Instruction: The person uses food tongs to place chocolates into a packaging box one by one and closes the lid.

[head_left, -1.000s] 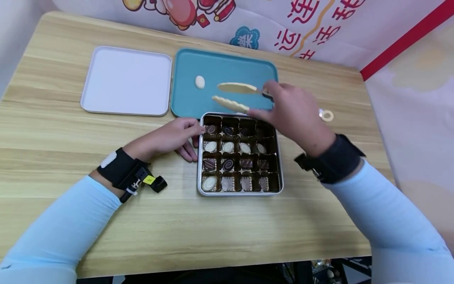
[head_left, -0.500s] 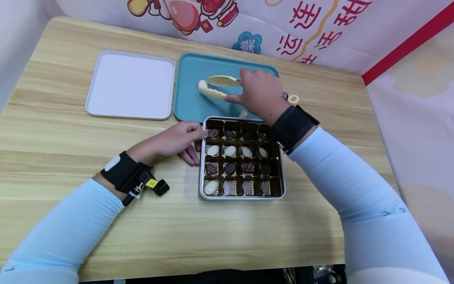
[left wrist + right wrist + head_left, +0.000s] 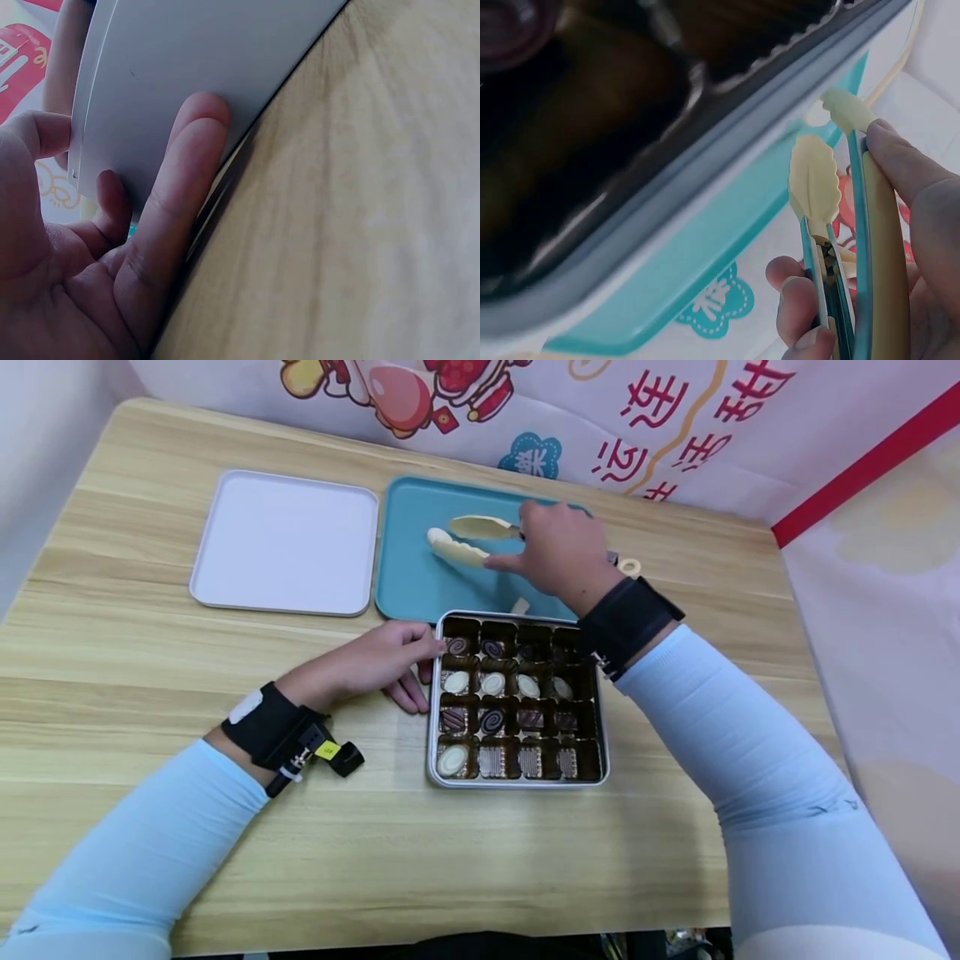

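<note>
My right hand (image 3: 564,550) grips a pair of cream-tipped tongs (image 3: 459,550) over the teal tray (image 3: 408,589). The tong arms are spread. One tip overlaps a white oval chocolate (image 3: 436,535) on the tray; contact cannot be told. In the right wrist view, thumb and fingers sit on opposite sides of the tongs (image 3: 815,176). My left hand (image 3: 375,658) is at the left side of a metal tin (image 3: 517,783) of chocolates. In the left wrist view, a long straight finger (image 3: 180,172) presses the tin's outer wall (image 3: 187,52), and the thumb touches near its rim.
Several chocolates, white ovals and dark pieces (image 3: 492,721), lie in the tin's brown divided insert. A white tray (image 3: 285,543) lies left of the teal one. A small pale piece (image 3: 520,606) shows by the tin's back edge. A printed backdrop (image 3: 570,410) stands behind the table.
My right hand has moved left and away from me, bringing the spread tongs from above the tin's back edge to the white chocolate. My left hand stays against the tin.
</note>
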A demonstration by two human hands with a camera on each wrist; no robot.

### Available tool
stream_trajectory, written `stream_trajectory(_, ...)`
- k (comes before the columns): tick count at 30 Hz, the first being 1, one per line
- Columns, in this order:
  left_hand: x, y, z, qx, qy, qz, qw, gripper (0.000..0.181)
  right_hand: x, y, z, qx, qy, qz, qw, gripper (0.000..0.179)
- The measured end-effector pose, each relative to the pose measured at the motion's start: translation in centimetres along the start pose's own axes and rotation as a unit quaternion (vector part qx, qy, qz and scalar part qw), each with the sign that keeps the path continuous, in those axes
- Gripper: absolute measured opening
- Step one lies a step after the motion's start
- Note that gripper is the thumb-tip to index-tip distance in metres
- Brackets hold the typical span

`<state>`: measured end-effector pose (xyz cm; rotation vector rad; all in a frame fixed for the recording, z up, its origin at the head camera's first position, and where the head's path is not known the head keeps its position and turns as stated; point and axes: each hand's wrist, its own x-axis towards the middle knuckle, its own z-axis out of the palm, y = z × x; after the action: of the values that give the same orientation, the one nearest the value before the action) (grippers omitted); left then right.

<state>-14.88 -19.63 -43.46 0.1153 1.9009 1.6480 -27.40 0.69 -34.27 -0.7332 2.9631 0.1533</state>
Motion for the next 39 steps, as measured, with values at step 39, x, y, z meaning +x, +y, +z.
stream_trajectory(39,0.3,0.3,0.2,0.016,0.013,-0.022,0.9995,0.048,-17.5,6.7,1.3,0.065,0.119,-0.322,0.9368,0.059)
